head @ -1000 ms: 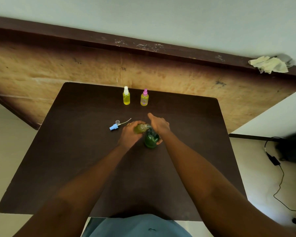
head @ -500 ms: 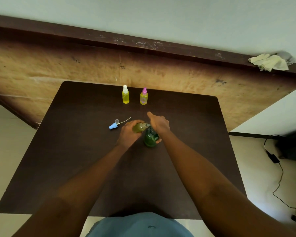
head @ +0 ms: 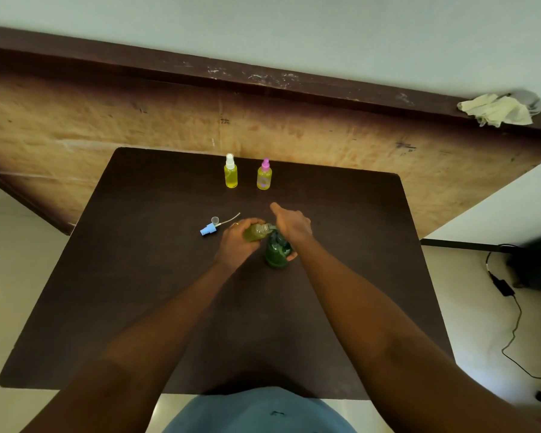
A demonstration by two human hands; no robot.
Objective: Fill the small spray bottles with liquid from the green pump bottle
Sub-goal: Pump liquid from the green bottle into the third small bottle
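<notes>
- Left fingers point(head: 250, 221) wrap the open small spray bottle point(head: 256, 232): a firm clasp, with the bottle tilted so its neck points at the pump spout.
- Right hand point(head: 292, 226) lies palm-down on the head of the green pump bottle point(head: 277, 250). Index finger sticks straight out and a thumb tip shows beside the bottle body. Reads as pressing, not clasping.
- Left hand point(head: 236, 242) is just left of the green bottle. The small bottle's mouth sits right at the spout; actual contact is too small to tell.
- Step in hand, my read: pumping liquid into the third small bottle. It shows yellow-green liquid, level unclear.
- White-capped bottle point(head: 230, 173) and pink-capped bottle point(head: 264, 176) stand upright side by side at the table's point(head: 138, 276) far edge, both yellow and capped. They look done.
- Blue spray head point(head: 208, 229) with its dip tube lies on the table just left of the left hand, apart from the fingers. A small clear cap sits beside it.
- Next move needs the neck held under the spout and pressing stopped before overflow.
- Then set the bottle upright, pick up the blue head, feed the tube in, screw it down.
- Risk: the tilted bottle may spill as it fills, so level it first.
</notes>
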